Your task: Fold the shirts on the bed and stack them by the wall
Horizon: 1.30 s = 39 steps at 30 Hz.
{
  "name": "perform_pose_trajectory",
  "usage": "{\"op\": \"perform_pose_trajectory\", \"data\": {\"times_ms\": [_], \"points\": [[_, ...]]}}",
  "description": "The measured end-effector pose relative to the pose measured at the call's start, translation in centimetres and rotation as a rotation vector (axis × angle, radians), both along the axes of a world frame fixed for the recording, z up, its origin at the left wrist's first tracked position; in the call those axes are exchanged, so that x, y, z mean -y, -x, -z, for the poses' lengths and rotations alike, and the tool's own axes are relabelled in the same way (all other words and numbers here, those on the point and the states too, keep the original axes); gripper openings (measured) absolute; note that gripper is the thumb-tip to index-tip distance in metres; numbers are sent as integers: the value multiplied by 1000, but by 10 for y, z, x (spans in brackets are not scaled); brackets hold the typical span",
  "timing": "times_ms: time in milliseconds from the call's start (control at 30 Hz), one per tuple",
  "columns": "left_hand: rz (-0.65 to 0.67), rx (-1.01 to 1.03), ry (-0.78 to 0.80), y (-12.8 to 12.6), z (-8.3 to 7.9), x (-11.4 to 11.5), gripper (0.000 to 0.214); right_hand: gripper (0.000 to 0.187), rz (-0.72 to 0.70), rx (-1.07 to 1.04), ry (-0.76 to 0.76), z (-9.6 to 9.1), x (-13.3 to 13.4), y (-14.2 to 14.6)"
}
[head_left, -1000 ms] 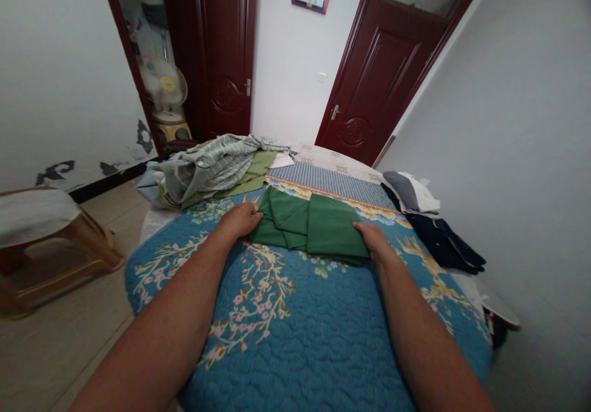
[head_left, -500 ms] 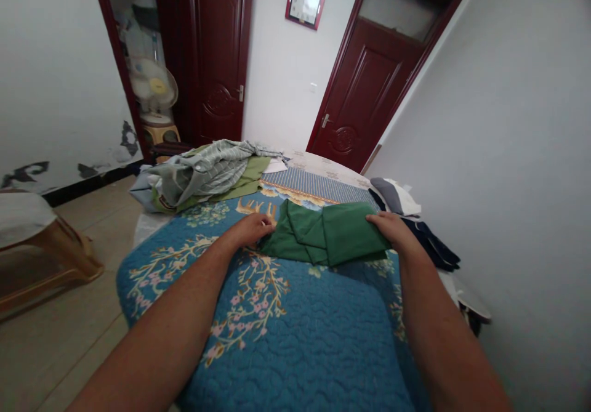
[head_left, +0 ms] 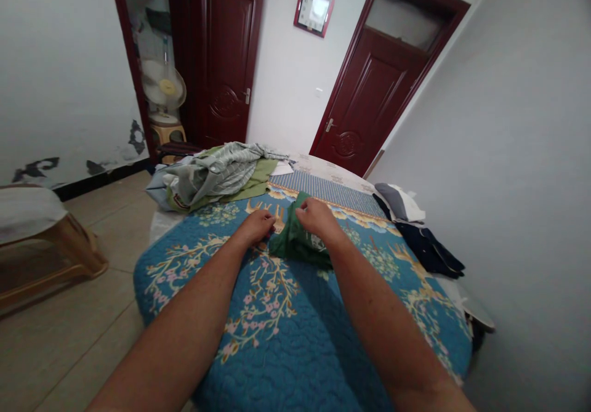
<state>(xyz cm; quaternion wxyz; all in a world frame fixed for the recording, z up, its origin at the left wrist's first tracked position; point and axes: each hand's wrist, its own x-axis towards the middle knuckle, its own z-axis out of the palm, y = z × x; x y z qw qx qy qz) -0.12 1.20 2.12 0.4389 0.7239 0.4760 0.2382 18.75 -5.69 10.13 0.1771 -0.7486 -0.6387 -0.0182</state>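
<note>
A dark green garment [head_left: 295, 244] lies folded into a small bundle on the blue floral quilt [head_left: 295, 332] of a bed. My right hand [head_left: 314, 217] rests on top of the bundle with its fingers curled around the folded-over end. My left hand [head_left: 257, 225] pinches the garment's left edge against the quilt. Both forearms reach forward over the bed.
A heap of striped grey and olive clothes [head_left: 212, 175] sits at the bed's far left. Dark navy and grey-white garments [head_left: 415, 227] lie at the right edge by the wall. A wooden stool [head_left: 41, 239], a fan [head_left: 162, 92] and two dark red doors [head_left: 369, 104] stand beyond.
My right hand has carried the garment's right end over to the left, folding the wide green strip into a small bundle. My left hand has stayed at the left edge.
</note>
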Motion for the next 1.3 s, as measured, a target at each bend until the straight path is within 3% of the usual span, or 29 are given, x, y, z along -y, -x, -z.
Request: {"op": "perform_pose_trajectory", "data": {"times_ms": [67,133,367,533,633,700,833,967,1100,1300], "points": [[2,22,33,-1,2,0,30,24,-65,-21,1,19,4,10],[25,55,25,-4,4,0,30,27,-91,-35,-48,32,14,2],[142,-77,-177,-17,6,2,41,31,-10,-103,-319,69,44,-69],[129,-240,-304,-24,5,13,40,32,-150,-65,-423,106,53,-58],[133,-262,-319,-22,1,15,32,32,-266,-93,-408,109,54,-51],[163,-229,-257,-18,-1,14,29,33,-270,-134,-441,105,54,-56],[176,-16,83,-11,-2,12,18,37,-92,-184,-510,105,52,-81],[186,230,417,-7,1,11,19,45,-91,-188,-404,122,49,-89],[190,244,415,-2,0,8,29,53,-77,-159,-343,131,48,-79],[227,-55,250,6,-7,6,29,58,-152,-72,-311,130,51,-71]]}}
